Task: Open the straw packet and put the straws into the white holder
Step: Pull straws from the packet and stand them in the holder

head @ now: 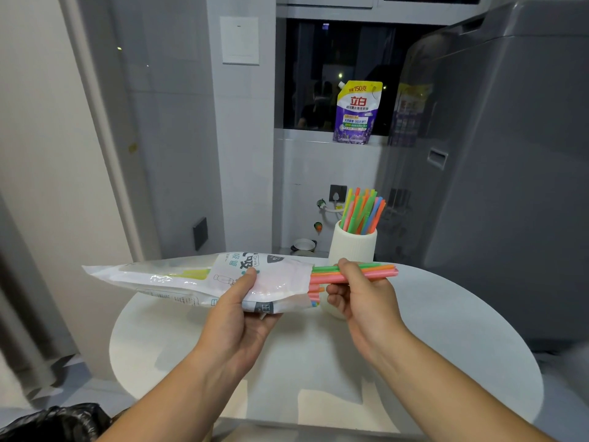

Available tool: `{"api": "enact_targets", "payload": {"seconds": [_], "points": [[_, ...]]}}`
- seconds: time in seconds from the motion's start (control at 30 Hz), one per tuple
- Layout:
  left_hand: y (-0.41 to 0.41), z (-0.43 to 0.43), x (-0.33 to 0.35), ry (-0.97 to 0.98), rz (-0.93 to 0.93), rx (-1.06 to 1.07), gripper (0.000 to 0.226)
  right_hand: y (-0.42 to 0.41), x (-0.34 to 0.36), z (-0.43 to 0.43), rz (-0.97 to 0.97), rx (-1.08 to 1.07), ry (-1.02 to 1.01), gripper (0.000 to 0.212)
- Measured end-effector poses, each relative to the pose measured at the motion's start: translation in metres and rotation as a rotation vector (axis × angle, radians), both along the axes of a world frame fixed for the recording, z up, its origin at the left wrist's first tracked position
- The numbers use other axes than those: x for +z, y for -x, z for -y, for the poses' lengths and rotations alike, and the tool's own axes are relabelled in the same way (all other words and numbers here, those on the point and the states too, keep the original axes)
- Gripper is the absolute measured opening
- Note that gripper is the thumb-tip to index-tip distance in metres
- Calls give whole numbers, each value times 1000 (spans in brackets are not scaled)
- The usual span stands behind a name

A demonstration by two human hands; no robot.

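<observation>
At the middle of the view, above the round white table [446, 330], a small bundle of pink, orange and green straws [382, 272] is pinched between the thumb and curled fingers of the right hand [360, 291]. Their free ends point toward 3 o'clock and their other ends lie inside the open mouth of the straw packet [178, 277]. The packet is gripped near that mouth by the left hand [242, 301], thumb on top and fingers beneath, and is held level, its closed end stretching toward 9 o'clock. More straw ends [315, 291] are seen at the mouth just below the bundle, so the packet is judged opened but not emptied. At 12 o'clock from the right hand, just behind it, the white holder [352, 247] stands on the table, and many coloured straws [363, 212] are already stood in it. The task is judged well advanced: the held bundle and whatever is left in the packet remain to be moved into the holder.
</observation>
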State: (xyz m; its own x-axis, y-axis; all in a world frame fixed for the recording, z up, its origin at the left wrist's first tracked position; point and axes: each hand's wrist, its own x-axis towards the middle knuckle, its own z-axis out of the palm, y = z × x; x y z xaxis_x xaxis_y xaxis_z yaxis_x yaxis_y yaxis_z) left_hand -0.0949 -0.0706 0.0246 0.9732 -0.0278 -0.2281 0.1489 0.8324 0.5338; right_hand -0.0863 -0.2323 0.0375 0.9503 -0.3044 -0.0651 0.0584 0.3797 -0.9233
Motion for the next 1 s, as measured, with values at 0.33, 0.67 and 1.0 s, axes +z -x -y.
{"api": "enact_targets", "payload": {"seconds": [0.33, 0.67, 1.0], "points": [[0, 3, 1, -1, 3, 1, 36, -4, 3, 0, -24, 14, 24, 19], [-1, -1, 0, 20, -20, 11, 32, -3, 13, 8, 7, 66, 83, 12], [-9, -9, -2, 73, -27, 58, 36, 2, 37, 27, 79, 5, 198, 15]]}}
